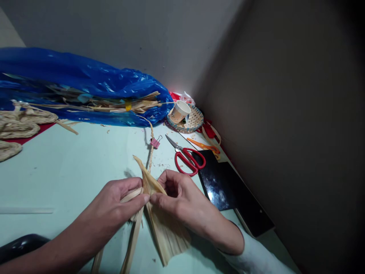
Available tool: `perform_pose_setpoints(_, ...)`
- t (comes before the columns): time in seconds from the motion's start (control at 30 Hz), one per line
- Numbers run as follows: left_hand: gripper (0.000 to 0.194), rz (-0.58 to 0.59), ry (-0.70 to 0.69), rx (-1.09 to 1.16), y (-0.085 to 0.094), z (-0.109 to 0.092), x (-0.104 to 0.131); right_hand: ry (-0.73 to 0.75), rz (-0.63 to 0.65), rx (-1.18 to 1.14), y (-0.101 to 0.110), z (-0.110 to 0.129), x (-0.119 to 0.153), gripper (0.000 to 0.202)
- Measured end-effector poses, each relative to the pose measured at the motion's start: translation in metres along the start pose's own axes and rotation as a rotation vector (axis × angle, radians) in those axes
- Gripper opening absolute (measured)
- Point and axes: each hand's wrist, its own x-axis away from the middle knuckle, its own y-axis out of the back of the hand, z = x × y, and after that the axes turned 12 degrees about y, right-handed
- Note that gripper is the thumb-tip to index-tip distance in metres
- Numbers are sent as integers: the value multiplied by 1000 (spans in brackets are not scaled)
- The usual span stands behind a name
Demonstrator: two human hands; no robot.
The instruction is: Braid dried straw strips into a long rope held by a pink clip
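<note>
A broad, pale dried leaf [168, 232], like a corn husk, is pinched by my right hand [179, 194] near its narrow upper end. My left hand [122, 198] is closed on several flat straw-coloured strips [132, 243], its thumb tip meeting my right thumb at the leaf. Beyond my fingers a thin braided cord [151, 156] runs away from me across the table. A pink binder clip [155, 143] grips this cord. How the strips and leaf join the cord is hidden behind my fingers.
Red-handled scissors [189, 158] lie right of the cord, beside orange scissors [203, 145] and dark flat devices [219, 182]. A blue plastic bag [85, 64] of dried strips lies along the wall. A basket [195, 118] holds a paper cup [180, 111]. Coiled braid [19, 123] sits left.
</note>
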Motion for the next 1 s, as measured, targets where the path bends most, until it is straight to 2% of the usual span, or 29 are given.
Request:
perform_pose_setpoints(0.2, 20, 6, -14, -20, 0, 0, 1, -21, 52, -153, 0, -2, 1, 41)
perform_pose_setpoints(0.37, 21, -12, -36, -69, 2, 2, 1, -41, 66, -260, 5, 10, 3, 41)
perform_pose_setpoints(0.47, 17, 4, -25, -44, 2, 5, -1, -37, 81, -357, 19, 24, 9, 37)
perform_pose_setpoints(0.53, 12, -2, -6, -36, 2, 7, -2, 20, 94, -391, 35, 36, 18, 32)
perform_pose_setpoints(0.6, 12, -13, 12, -35, 2, 10, -3, 141, 9, -367, 54, 49, 32, 27)
perform_pose_setpoints(0.63, 13, -14, 17, -36, 2, 11, -3, 236, -103, -346, 64, 55, 40, 26)
perform_pose_setpoints(0.7, 16, -6, 10, -37, 3, 13, -4, 354, -388, -159, 85, 64, 55, 18)
perform_pose_setpoints(0.73, 18, -3, 1, -38, 3, 14, -4, 336, -496, -3, 95, 67, 61, 17)
perform_pose_setpoints(0.83, 19, -1, -26, -35, 3, 13, -4, 277, -659, 544, 113, 65, 67, 22)
perform_pose_setpoints(0.9, 17, 9, -30, -22, 2, 9, -4, 360, -724, 900, 107, 57, 61, 30)
perform_pose_setpoints(0.93, 16, 16, -24, -15, 1, 7, -3, 405, -738, 1038, 97, 51, 56, 30)
perform_pose_setpoints(0.97, 16, 26, -22, -6, 1, 6, -3, 438, -682, 1057, 84, 46, 50, 26)
perform_pose_setpoints(1.0, 17, 39, -26, 7, 1, 5, -3, 436, -553, 940, 67, 40, 45, 22)
